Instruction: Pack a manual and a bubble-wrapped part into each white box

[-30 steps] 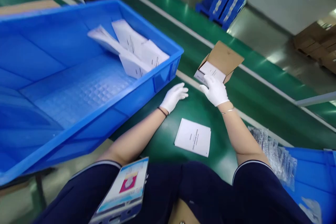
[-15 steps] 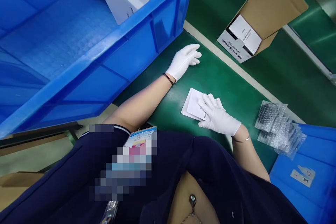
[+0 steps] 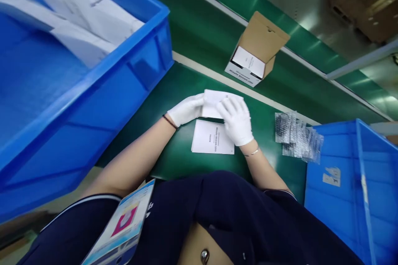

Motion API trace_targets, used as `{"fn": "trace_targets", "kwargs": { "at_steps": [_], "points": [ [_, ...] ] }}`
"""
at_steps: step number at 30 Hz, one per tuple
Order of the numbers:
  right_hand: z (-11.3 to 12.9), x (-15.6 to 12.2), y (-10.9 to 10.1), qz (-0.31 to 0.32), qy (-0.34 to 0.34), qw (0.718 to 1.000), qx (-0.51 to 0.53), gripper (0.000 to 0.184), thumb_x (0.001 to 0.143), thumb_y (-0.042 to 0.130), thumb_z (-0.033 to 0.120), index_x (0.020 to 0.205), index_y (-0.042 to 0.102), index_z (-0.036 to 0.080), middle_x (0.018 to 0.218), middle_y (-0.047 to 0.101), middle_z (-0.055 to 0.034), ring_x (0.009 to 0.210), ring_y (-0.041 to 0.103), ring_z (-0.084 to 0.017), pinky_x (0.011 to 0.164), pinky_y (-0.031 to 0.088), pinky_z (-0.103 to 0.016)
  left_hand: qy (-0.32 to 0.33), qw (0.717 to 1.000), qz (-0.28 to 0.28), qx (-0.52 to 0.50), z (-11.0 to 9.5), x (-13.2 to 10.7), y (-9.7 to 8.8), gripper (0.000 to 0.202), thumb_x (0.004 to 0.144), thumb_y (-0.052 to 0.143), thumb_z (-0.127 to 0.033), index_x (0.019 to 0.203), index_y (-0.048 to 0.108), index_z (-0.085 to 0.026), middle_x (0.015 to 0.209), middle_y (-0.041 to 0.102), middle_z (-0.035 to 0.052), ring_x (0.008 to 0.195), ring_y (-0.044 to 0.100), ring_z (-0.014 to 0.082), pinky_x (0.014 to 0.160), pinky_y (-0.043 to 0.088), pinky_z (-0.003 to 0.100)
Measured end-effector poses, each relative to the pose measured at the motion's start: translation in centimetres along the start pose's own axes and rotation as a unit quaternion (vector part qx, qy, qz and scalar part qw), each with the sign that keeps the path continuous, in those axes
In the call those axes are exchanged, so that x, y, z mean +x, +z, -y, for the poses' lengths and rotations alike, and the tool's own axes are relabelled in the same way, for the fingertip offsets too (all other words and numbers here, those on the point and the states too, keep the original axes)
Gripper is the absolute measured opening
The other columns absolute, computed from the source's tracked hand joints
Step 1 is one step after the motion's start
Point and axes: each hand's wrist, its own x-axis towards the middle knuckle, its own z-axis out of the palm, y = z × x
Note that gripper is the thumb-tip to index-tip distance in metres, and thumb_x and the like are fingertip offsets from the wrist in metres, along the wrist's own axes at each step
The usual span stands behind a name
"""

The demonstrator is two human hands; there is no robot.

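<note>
Both of my hands wear white gloves. My left hand (image 3: 187, 109) grips the left end of a white booklet (image 3: 212, 102) just above the green table, its thumb along the edge. My right hand (image 3: 236, 121) is closed over the right end of that booklet, slightly blurred, its fingertips partly hidden. Below it on the table lies another white booklet (image 3: 207, 138), printed with "Minute Stream 1000" and perhaps stacked on more sheets. My right wrist hangs beside that booklet's right edge.
An open carton (image 3: 245, 72) with a white booklet inside stands beyond the pale strip. Clear bubble bags (image 3: 298, 136) lie at right, against a blue bin (image 3: 331, 153). A large blue bin (image 3: 130, 78) holding white folded boxes (image 3: 83, 37) rises at left.
My left hand has come over to the booklet, and both hands now hold one above the table. Another lies flat below. The camera view has shifted, with the carton appearing further left.
</note>
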Motion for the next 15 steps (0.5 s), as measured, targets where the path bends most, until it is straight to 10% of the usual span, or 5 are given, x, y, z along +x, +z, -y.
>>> {"fn": "trace_targets", "kwargs": {
  "at_steps": [6,11,15],
  "points": [
    [-5.1,-2.5,-1.0,0.002,0.145,0.988,-0.051,0.052,0.093,0.040,0.007,0.139,0.059,0.022,0.142,0.061,-0.0092,0.129,0.054,-0.026,0.109,0.039,-0.044,0.041,0.996,-0.075,0.017,0.1,0.1,0.0,0.051,0.061,0.089,-0.020,0.109,0.074,-0.015,0.128,0.069,0.0150,0.123,0.062,0.0376,0.112,0.048,0.055],
    [-11.6,-8.3,-4.0,-0.006,0.440,0.886,-0.145,0.037,0.094,0.052,0.032,0.123,0.068,0.015,0.136,0.060,-0.0176,0.118,0.054,-0.035,0.094,0.046,-0.047,0.120,0.985,-0.120,0.030,-0.1,1.1,-1.6,0.042,0.068,0.084,-0.022,0.109,0.073,-0.019,0.133,0.066,0.0109,0.133,0.055,0.0344,0.118,0.042,0.052],
    [-12.8,-11.6,-3.6,0.003,0.495,0.841,-0.219,0.046,0.083,0.068,0.042,0.116,0.068,0.009,0.145,0.045,-0.0247,0.130,0.038,-0.040,0.101,0.038,-0.054,0.130,0.981,-0.131,0.058,0.3,1.2,-2.1,0.038,0.072,0.082,-0.026,0.108,0.072,-0.018,0.133,0.066,0.0106,0.135,0.053,0.0337,0.119,0.040,0.053]
  ]
}}
